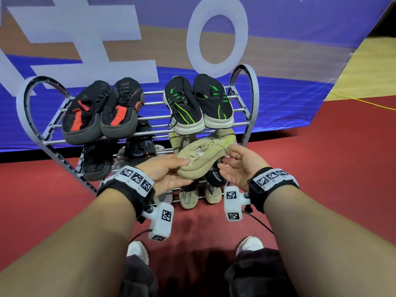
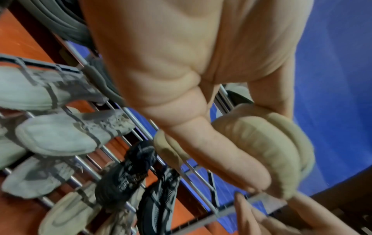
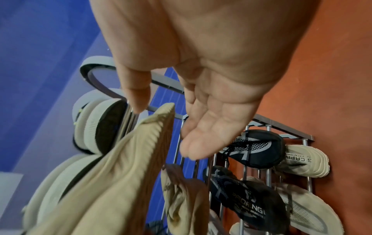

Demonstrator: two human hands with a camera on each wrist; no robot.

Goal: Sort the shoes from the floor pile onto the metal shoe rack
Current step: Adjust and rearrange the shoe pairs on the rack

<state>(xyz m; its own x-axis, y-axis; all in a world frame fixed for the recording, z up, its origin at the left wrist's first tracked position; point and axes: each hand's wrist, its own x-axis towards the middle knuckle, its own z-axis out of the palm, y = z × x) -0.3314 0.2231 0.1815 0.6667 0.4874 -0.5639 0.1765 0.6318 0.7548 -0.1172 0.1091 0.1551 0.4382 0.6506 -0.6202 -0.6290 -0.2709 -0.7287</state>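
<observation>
One beige shoe [image 1: 201, 156] is pinched at its toe by the left hand [image 1: 169, 174]; the right hand [image 1: 240, 166] is spread, empty. Light and soft, judged; the ribbed sole is the firmer hold.

"CAPR…" and "STAY AT…" on beige shoe heel [image 3: 302, 160], "PRORNG"-like lettering, unclear, on black shoe [image 3: 249, 206]

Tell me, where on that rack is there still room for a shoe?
Top tier of the grey metal rack: bare bars between the black-and-red pair and black-and-green pair. The lower tiers look crowded.
</observation>
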